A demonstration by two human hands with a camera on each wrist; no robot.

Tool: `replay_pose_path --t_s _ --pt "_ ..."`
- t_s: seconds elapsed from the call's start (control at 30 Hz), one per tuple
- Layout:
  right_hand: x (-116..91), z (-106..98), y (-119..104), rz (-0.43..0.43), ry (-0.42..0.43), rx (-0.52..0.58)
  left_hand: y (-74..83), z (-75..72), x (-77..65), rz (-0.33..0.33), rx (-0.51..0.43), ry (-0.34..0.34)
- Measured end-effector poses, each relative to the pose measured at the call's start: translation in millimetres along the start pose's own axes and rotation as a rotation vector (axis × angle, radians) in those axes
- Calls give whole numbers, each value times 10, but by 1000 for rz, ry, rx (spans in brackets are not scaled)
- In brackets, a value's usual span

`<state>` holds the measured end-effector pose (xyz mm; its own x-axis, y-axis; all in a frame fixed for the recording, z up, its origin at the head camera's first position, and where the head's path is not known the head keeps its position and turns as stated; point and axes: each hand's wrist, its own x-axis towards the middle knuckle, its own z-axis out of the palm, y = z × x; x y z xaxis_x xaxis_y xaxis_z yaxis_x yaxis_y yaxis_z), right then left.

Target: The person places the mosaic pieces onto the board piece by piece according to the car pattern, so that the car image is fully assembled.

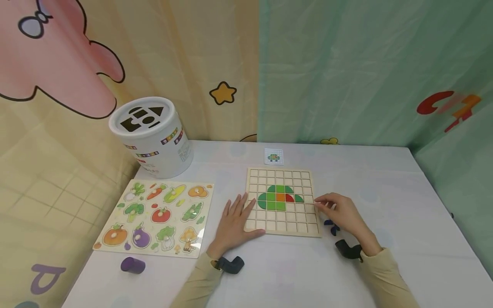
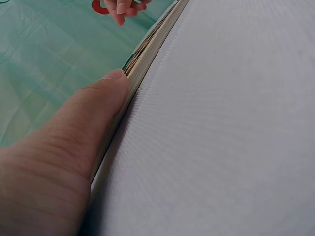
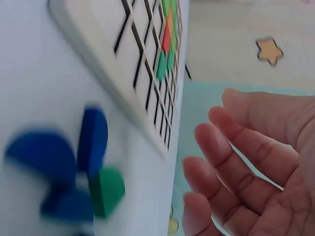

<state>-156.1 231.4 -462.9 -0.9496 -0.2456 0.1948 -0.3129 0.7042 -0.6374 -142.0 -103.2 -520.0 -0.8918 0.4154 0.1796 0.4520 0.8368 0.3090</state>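
Note:
A wooden grid board (image 1: 300, 222) lies on the table, with green pieces (image 1: 271, 196), an orange piece (image 1: 280, 197) and a red piece (image 1: 289, 198) set in its middle. My left hand (image 1: 235, 224) rests at the board's left edge with fingers spread, and its thumb (image 2: 101, 96) lies along the near edge. Beside the right edge hovers my right hand (image 1: 343, 212), fingers loosely bent and holding nothing. Several dark blue pieces (image 3: 42, 155) and a green piece (image 3: 108, 191) lie in a small pile under and beside that hand.
A small pattern card (image 1: 274, 157) lies behind the board. To the left are a vegetable puzzle board (image 1: 146, 203), a white bucket (image 1: 165, 154) with shape holes in its lid, and a purple cylinder (image 1: 132, 265). Printed curtains (image 1: 327, 77) hang behind the table.

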Motion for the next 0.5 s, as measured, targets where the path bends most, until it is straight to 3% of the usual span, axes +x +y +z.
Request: replay_pose_path --t_s 0.2,0.5 --pt "-187 -216 345 90 59 -46 -8 19 3 -3 9 -12" --pt "-354 -370 498 184 -7 -56 -19 16 0 12 -5 20"
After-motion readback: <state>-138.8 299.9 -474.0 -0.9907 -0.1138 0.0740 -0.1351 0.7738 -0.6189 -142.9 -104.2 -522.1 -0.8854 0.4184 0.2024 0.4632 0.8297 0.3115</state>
